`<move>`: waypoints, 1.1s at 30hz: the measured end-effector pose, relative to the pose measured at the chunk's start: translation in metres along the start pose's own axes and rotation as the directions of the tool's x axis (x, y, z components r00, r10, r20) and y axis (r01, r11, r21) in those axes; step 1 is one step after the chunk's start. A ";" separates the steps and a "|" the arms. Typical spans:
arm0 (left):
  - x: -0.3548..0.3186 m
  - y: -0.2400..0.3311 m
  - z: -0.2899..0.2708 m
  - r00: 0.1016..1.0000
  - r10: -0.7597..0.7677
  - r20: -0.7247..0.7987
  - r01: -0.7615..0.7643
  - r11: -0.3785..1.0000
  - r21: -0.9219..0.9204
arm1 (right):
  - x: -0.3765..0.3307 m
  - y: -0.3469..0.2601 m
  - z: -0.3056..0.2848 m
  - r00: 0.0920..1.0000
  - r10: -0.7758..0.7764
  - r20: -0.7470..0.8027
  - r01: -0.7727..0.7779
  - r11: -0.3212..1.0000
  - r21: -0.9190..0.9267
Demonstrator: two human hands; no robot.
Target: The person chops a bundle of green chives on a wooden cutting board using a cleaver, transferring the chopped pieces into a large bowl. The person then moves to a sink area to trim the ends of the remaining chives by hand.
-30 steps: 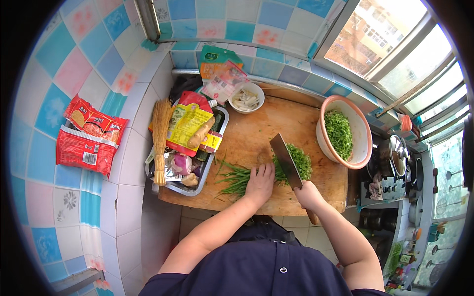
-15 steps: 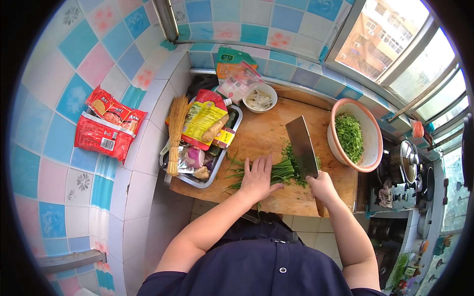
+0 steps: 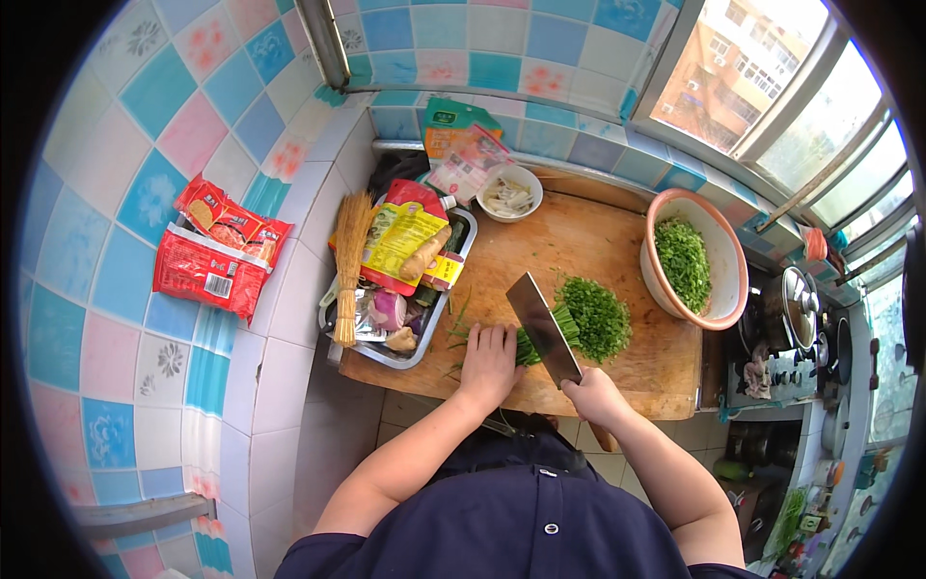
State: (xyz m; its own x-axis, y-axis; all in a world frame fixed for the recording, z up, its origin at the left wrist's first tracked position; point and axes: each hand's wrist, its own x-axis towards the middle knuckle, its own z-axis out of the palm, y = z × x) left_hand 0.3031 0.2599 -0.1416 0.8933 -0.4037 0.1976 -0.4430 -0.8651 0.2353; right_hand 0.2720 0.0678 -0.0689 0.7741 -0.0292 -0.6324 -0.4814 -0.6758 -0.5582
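Note:
My left hand (image 3: 490,363), fingers curled, holds down a bundle of long green chives (image 3: 528,347) near the front of a wooden cutting board (image 3: 569,230). In my right hand (image 3: 594,396) is a cleaver, gripped by its handle. The wide cleaver blade (image 3: 542,326) slants across the chives just right of my left fingers, its far corner tilted left. Beyond the blade, on its right, lies a heap of chopped chives (image 3: 600,320). Loose green stems and bits lie on the board left of my left hand.
At the board's right rests a bowl (image 3: 733,289) with an orange rim, holding chopped greens. A metal tray (image 3: 467,236) with packets, ginger, onion and a straw brush stands left. Behind are a small white bowl (image 3: 522,171) and packets. Right lies a stove with a lidded pot (image 3: 797,314).
The cleaver and my right hand have moved left, and the blade leans further left. My left hand has drawn back slightly, fingers now curled instead of spread. The chopped heap shows fully.

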 end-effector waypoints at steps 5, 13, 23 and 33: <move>-0.004 -0.005 0.011 0.998 0.036 -0.051 -0.039 0.997 -0.065 | 0.008 -0.002 0.004 0.999 0.045 0.012 -0.043 0.990 -0.137; -0.008 -0.005 0.031 0.989 0.114 -0.089 -0.115 0.993 -0.008 | 0.026 -0.007 0.032 0.986 -0.095 -0.139 0.051 0.957 -0.286; -0.011 -0.032 0.021 0.989 0.138 -0.043 -0.137 0.990 0.034 | 0.045 -0.002 0.033 0.992 -0.029 -0.126 0.029 1.000 -0.006; 0.039 -0.049 0.002 0.945 -0.322 0.050 0.314 0.859 -0.405 | -0.011 0.000 -0.031 0.996 -0.036 -0.084 0.061 0.943 0.327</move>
State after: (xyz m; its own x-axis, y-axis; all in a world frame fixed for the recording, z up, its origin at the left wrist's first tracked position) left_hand 0.3600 0.2858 -0.1473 0.9910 -0.1176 0.0636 -0.1306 -0.7494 0.6491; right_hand 0.2765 0.0458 -0.0456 0.8224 -0.0666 -0.5649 -0.5411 -0.3978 -0.7409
